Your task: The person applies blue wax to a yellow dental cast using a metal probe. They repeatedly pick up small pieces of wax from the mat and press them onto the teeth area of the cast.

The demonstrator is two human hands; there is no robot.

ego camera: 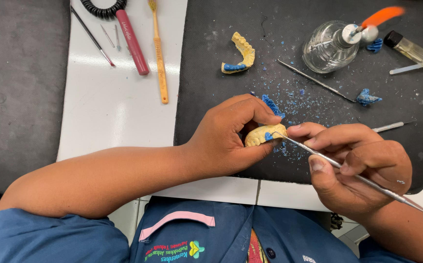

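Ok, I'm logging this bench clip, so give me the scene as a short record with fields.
Left hand: grips a yellow plaster dental cast with blue wax
Right hand: holds a thin metal carving tool, tip at the cast
Surface: black mat scattered with blue wax flakes
Behind: lit glass spirit lamp, second yellow cast

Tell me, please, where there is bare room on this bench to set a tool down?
White bench is bare below the toothbrush, left of the black mat. The mat is crowded: spare cast, glass burner, blue wax bits.
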